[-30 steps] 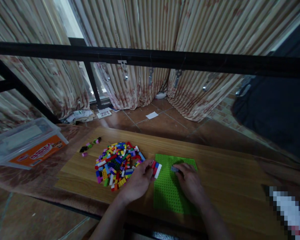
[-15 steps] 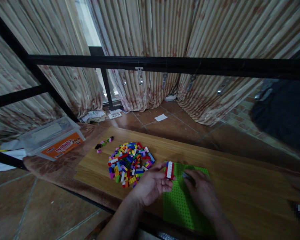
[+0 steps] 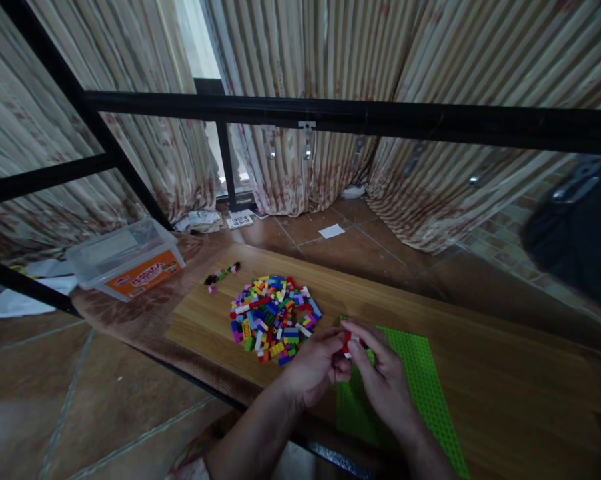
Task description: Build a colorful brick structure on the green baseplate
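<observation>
From the head view, the left hand (image 3: 313,365) and right hand (image 3: 383,381) grip a red-and-white brick stack (image 3: 349,344) (mostly hidden by fingers) over the back-left corner of a green baseplate (image 3: 414,360). A heap of colored bricks (image 3: 275,319) lies just left of the hands, near the middle of the desk (image 3: 505,360), with a short brick row (image 3: 221,274) behind it.

Two hands (image 3: 350,367), one green baseplate (image 3: 415,373), one plastic bin (image 3: 125,257).

A brick stack (image 3: 349,344) sits between your left hand (image 3: 311,365) and right hand (image 3: 386,381), above the baseplate (image 3: 420,380); left of them, the brick pile (image 3: 274,319) lies on the wooden board (image 3: 200,327), the plastic box (image 3: 127,257) beyond.
</observation>
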`<action>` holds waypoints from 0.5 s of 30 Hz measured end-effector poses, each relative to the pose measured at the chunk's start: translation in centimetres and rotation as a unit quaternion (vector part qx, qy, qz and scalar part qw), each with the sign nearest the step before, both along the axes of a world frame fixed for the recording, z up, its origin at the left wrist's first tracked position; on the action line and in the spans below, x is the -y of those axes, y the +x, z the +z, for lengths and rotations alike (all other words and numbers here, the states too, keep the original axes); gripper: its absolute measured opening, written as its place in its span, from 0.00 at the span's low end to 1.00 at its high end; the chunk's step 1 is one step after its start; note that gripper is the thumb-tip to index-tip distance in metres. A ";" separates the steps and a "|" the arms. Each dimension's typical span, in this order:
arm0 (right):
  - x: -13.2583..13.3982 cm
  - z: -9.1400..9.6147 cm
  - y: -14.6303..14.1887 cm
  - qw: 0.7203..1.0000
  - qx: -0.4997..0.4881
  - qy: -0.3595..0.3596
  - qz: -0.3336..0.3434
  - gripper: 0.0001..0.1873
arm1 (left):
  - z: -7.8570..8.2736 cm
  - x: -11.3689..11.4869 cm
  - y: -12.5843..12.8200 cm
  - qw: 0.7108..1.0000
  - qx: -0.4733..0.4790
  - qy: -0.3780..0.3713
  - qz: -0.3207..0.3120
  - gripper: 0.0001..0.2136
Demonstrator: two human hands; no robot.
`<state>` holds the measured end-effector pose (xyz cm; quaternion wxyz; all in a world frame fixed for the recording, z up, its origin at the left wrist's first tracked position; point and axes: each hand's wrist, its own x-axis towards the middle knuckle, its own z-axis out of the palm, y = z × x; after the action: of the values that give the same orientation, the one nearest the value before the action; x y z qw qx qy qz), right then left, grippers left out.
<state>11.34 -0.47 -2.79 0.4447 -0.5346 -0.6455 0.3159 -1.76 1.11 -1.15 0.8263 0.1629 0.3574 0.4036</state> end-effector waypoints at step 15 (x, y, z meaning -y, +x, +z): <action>-1.2 -0.6 -4.2 0.862 -0.462 -0.197 -0.072 0.23 | -0.6 -0.6 -0.8 0.992 -0.094 -0.017 0.086 0.13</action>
<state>7.11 0.77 -3.37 0.5986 -0.4488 -0.2506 0.6143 -2.56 1.70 -1.74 0.7540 0.1548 0.4530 0.4497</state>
